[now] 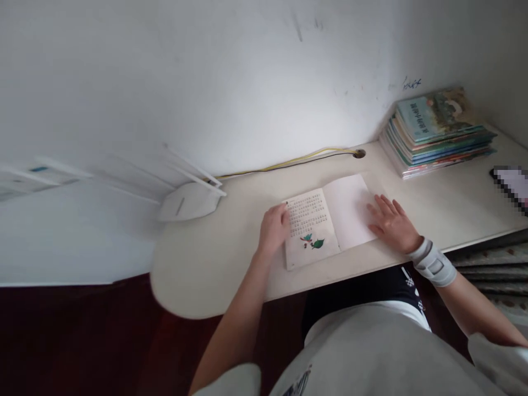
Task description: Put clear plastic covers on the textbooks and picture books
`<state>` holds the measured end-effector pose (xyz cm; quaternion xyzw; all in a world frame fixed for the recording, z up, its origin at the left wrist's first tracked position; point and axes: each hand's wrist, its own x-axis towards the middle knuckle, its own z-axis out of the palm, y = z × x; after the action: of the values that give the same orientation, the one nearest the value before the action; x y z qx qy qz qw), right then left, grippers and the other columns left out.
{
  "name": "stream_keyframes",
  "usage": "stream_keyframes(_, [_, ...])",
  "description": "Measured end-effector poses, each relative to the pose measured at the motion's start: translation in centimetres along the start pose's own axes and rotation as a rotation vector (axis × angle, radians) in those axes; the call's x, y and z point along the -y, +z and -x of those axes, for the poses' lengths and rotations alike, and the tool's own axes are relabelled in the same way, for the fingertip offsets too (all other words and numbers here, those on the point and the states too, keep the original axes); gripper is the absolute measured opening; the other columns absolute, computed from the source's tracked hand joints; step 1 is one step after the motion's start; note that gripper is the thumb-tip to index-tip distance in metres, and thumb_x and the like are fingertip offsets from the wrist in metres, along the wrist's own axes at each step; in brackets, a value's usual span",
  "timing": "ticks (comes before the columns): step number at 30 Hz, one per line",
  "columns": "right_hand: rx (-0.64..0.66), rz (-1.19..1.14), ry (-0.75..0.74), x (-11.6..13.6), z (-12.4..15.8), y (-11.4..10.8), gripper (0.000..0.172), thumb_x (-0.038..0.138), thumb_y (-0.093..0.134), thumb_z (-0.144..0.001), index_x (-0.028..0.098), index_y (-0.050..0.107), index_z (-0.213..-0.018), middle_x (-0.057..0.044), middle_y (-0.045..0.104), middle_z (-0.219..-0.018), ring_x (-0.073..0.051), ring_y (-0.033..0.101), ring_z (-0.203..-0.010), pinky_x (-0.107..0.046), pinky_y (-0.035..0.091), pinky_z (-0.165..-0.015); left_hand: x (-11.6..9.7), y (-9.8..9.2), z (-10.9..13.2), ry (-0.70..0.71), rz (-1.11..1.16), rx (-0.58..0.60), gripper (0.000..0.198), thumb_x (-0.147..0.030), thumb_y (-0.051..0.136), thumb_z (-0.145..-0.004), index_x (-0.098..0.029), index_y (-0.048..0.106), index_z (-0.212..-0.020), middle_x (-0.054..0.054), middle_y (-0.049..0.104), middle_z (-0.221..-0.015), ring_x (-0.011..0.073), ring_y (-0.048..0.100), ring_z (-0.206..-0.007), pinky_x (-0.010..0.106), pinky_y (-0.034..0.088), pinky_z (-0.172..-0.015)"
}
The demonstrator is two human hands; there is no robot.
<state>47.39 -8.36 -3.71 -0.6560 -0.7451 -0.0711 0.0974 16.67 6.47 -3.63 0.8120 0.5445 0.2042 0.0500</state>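
Observation:
An open book (311,225) lies on the desk, its left page carrying printed text and a small drawing with a green leaf. The right page (350,212) is blank white. My left hand (273,226) is closed at the book's left edge, fingers curled over it and partly blurred. Flat and open, with fingers spread, my right hand (391,223) rests at the right page's outer edge. That wrist wears a light grey wrist brace (433,264).
A white router with antennas (192,201) stands on the desk (206,264) at the left. Yellow and black cables (289,162) run along the wall into a hole. Stacked books (439,132) stand at the back right, near a pixelated dark-edged object (511,187).

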Motion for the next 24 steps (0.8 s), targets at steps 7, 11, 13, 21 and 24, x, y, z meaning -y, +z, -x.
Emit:
stream_keyframes(7, [0.158, 0.027, -0.092, 0.9, -2.6, 0.1, 0.059, 0.052, 0.036, -0.090, 0.014, 0.043, -0.135, -0.022, 0.041, -0.139, -0.038, 0.037, -0.127, -0.055, 0.033, -0.096, 1.2, 0.0, 7.0, -0.044, 0.065, 0.018, 0.036, -0.022, 0.036, -0.085, -0.018, 0.062, -0.111, 0.012, 0.058, -0.124, 0.0250, 0.052, -0.116, 0.044, 0.042, -0.100])
stream_keyframes(11, [0.121, -0.011, -0.179, 1.7, -2.8, 0.2, 0.065, 0.056, 0.031, -0.090, 0.010, 0.042, -0.135, -0.025, 0.039, -0.139, -0.036, 0.036, -0.128, -0.051, 0.033, -0.098, 0.8, -0.1, 7.2, -0.042, 0.038, 0.072, 0.038, -0.026, 0.036, -0.088, -0.020, 0.058, -0.119, 0.012, 0.053, -0.131, 0.0255, 0.048, -0.121, 0.046, 0.039, -0.102])
stream_keyframes(13, [0.117, -0.052, -0.309, 2.8, -3.1, 0.2, 0.069, 0.061, 0.033, -0.088, 0.014, 0.040, -0.138, -0.021, 0.034, -0.144, -0.035, 0.029, -0.133, -0.052, 0.027, -0.102, 0.3, -0.4, 7.3, -0.044, -0.031, 0.118, 0.041, -0.028, 0.035, -0.090, -0.018, 0.055, -0.124, 0.014, 0.049, -0.135, 0.0271, 0.044, -0.125, 0.047, 0.035, -0.104])
stream_keyframes(21, [0.180, -0.073, -0.450, 6.3, -3.7, 0.2, 0.090, 0.075, 0.039, -0.075, 0.013, 0.035, -0.141, -0.025, 0.027, -0.146, -0.041, 0.023, -0.134, -0.062, 0.017, -0.102, -1.7, -1.1, 7.7, -0.121, -0.207, 0.219, 0.046, -0.029, 0.027, -0.093, -0.019, 0.049, -0.132, 0.011, 0.041, -0.143, 0.0296, 0.033, -0.133, 0.049, 0.026, -0.109])
stream_keyframes(24, [0.183, -0.046, -0.369, 5.9, -3.6, 0.1, 0.091, 0.076, 0.039, -0.075, 0.012, 0.036, -0.140, -0.027, 0.027, -0.145, -0.042, 0.024, -0.133, -0.061, 0.019, -0.102, -1.3, -1.1, 7.9, -0.117, -0.226, 0.224, 0.046, -0.023, 0.027, -0.091, -0.020, 0.048, -0.132, 0.010, 0.040, -0.144, 0.0299, 0.031, -0.134, 0.051, 0.026, -0.108])
